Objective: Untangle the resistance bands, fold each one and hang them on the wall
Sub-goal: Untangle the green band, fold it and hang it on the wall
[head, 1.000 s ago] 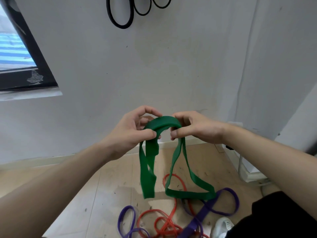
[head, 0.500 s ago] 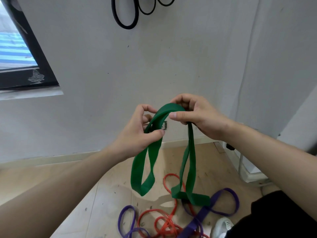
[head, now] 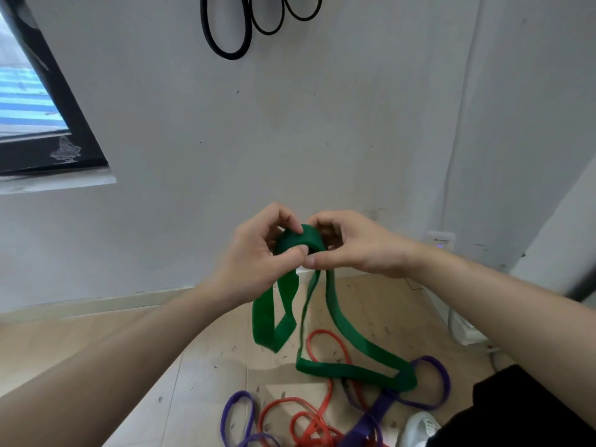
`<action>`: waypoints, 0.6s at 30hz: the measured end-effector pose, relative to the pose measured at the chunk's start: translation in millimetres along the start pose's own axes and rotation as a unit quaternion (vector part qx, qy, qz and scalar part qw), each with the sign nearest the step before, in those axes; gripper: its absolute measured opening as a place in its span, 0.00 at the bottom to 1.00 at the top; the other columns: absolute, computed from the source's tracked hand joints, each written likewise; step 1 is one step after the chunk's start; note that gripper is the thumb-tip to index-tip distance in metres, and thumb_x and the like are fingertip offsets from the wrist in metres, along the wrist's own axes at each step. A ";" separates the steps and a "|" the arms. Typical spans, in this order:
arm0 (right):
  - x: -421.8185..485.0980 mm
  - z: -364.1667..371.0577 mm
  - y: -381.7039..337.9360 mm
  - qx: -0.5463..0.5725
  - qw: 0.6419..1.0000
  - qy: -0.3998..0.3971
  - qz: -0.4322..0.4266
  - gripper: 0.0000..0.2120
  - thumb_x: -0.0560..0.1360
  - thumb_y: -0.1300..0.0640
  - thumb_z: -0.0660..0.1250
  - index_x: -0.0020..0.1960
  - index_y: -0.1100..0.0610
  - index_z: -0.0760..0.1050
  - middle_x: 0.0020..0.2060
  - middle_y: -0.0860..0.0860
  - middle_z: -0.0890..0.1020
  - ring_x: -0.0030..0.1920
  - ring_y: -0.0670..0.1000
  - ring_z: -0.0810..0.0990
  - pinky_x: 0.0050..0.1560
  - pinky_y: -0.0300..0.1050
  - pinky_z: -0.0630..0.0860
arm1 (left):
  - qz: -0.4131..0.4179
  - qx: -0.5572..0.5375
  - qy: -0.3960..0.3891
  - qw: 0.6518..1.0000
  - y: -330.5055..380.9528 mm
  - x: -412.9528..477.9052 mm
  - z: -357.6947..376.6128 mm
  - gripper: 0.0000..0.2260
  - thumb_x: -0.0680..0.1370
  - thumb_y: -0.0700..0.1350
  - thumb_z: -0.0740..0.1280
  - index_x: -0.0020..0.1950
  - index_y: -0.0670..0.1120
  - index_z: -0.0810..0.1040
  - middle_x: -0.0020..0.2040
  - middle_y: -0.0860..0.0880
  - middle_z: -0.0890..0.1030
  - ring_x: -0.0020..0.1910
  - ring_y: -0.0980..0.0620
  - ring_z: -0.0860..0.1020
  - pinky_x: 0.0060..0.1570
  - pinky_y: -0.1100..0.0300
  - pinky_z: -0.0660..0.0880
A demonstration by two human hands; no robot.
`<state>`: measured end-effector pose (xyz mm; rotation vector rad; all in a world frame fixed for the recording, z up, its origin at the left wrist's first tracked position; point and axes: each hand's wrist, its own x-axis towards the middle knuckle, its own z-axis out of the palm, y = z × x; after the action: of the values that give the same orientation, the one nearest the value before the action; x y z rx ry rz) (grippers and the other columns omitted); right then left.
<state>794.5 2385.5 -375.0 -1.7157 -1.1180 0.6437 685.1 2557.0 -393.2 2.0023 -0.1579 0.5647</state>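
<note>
- Bare white wall (head: 322,140) fills most of my feed, with a dark window (head: 58,137) out at 10 o'clock. Black bands (head: 225,50) already hang at 12 o'clock, which I take to be where the rest belong.
- The green band (head: 348,371) sits dead centre. Its top bend is held up in front of the wall so the loops can drop freely toward 6 o'clock.
- My left hand (head: 258,262) has thumb and forefinger curled in, pinching the left side of that bend. My right hand (head: 351,250) pinches the right side the same way, thumbs almost meeting. I read this as clamping the layers so the fold cannot spring apart.
- The loops are uneven. A short twisted one hangs at 7 o'clock, and a long one reaches 5 o'clock beside the purple band (head: 377,414); I cannot tell whether they touch. I judge the fold unfinished.
- The red band (head: 304,427) and the purple one lie tangled on the wooden floor (head: 193,366) at 6 o'clock, near a white shoe (head: 419,427).
</note>
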 end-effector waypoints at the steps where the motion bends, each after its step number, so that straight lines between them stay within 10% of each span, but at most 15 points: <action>1: 0.0 -1.5 -1.9 0.004 1.000 0.003 -0.002 0.16 0.74 0.59 0.75 0.60 0.63 0.78 0.52 0.67 0.81 0.50 0.59 0.82 0.58 0.62 0.78 | -0.003 -0.002 -0.004 1.000 -1.6 0.0 -1.3 0.10 0.72 0.40 0.72 0.48 0.50 0.74 0.40 0.51 0.78 0.34 0.50 0.76 0.34 0.51 0.74; 8: -2.7 -13.4 -9.0 0.033 0.997 0.074 -0.018 0.12 0.75 0.63 0.73 0.58 0.60 0.81 0.49 0.60 0.85 0.45 0.50 0.83 0.46 0.39 0.79 | -0.012 0.026 -0.046 0.999 -6.3 -6.0 -5.7 0.26 0.69 0.40 0.80 0.62 0.54 0.73 0.47 0.50 0.81 0.43 0.49 0.82 0.44 0.54 0.81; 18: -3.2 -25.8 -8.3 0.088 0.985 0.143 -0.034 0.10 0.74 0.62 0.73 0.55 0.60 0.81 0.39 0.54 0.81 0.34 0.49 0.76 0.39 0.44 0.75 | -0.002 0.037 0.021 0.999 -10.9 -5.5 -0.2 0.21 0.77 0.36 0.71 0.64 0.57 0.74 0.53 0.55 0.80 0.46 0.46 0.83 0.50 0.51 0.82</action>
<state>810.6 2372.6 -357.2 -1.5536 -0.8873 0.4231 684.0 2561.8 -404.4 2.0598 -0.1104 0.6169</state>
